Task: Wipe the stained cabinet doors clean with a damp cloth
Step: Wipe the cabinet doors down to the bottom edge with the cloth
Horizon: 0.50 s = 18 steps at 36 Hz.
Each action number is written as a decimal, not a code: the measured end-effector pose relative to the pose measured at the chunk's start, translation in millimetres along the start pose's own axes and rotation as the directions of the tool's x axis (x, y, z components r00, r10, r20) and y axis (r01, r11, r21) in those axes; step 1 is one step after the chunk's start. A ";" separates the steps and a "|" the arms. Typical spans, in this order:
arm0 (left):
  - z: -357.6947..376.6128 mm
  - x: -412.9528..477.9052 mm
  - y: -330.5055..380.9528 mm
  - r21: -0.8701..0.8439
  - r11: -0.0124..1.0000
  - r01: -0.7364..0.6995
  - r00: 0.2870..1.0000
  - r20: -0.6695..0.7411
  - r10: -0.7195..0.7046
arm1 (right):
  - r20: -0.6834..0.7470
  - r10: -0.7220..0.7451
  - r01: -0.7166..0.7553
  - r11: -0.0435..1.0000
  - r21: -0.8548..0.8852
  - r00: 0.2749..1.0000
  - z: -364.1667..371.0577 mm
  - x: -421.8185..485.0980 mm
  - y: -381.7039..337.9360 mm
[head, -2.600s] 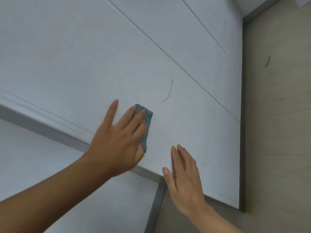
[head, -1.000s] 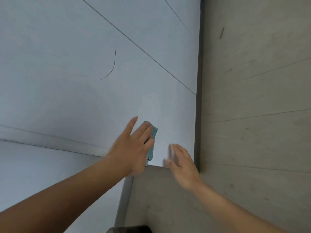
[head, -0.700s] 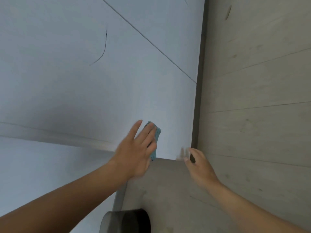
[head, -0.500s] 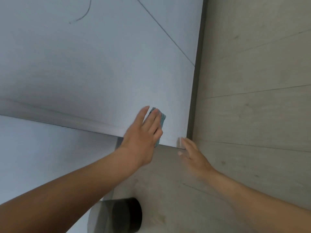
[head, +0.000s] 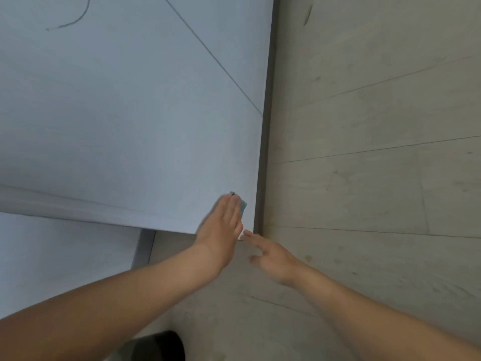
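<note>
White cabinet door [head: 156, 126]: left hand [head: 221, 225] flat, pressing cloth [head: 243, 205] by near-right corner. right hand [head: 270, 256] loose, empty. no grip, so cloth could slip off edge.

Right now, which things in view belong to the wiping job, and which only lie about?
Belong to the job: small teal cloth, pressed flat by the left hand; pale grey cabinet door; thin dark curved mark on it; right hand, by the door's lower corner.
Lying about: dark round container at the bottom edge; dark streak on the light wood-look floor.
</note>
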State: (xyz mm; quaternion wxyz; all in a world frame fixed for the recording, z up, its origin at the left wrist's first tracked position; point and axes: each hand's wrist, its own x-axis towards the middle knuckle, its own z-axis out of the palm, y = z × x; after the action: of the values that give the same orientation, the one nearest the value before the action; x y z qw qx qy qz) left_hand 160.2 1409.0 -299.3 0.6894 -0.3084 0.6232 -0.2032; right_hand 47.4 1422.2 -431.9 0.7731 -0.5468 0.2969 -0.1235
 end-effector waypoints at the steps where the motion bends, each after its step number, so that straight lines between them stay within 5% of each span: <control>1: 2.6 5.1 5.0 -0.011 1.000 0.007 1.000 0.000 -0.007 | -0.013 0.003 -0.003 1.000 -0.010 1.000 -0.5 -1.3 -0.3; 10: -4.8 49.4 58.0 -0.345 0.938 -0.020 0.999 0.021 0.029 | -0.251 0.055 -0.084 0.991 -0.108 0.966 -39.7 -11.2 14.5; 13: -4.1 37.0 62.4 -0.717 0.696 -0.045 0.966 -0.209 -0.153 | -0.358 0.040 -0.061 0.997 -0.049 0.933 -53.7 -18.3 11.2; 15: -2.1 21.7 57.5 -0.808 0.577 -0.116 0.847 -0.384 -0.367 | -0.288 0.026 -0.022 1.000 0.019 0.957 -65.2 -26.8 -0.3; 18: -1.1 -16.6 49.5 -0.942 0.204 -0.265 0.808 -0.333 -0.486 | -0.082 -0.022 0.023 1.000 0.013 0.996 -72.2 -39.7 -17.0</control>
State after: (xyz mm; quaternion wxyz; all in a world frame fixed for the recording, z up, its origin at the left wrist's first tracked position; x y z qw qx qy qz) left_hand 151.6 1455.8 -320.7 0.0974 -0.6393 0.7563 0.0989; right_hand -24.7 1380.6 -419.7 0.7626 -0.5391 0.3214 -0.1566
